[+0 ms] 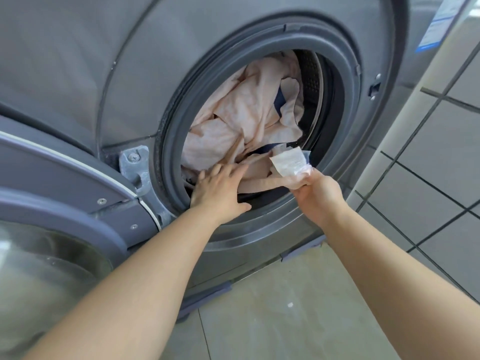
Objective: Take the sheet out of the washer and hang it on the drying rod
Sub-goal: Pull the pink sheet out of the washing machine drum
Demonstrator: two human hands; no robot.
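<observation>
Gripping sheet [244, 118] corner at washer [259, 229] mouth, right hand [315, 193] fingers clenched; left hand [220, 189] fingers extended, flat on fabric.

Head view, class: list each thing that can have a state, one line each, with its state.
Washer door: swung open.
Sheet: bunched in the drum, one end pulled over the rim.
Left hand: open, fingers on the sheet.
Right hand: pinching the sheet's corner.
</observation>
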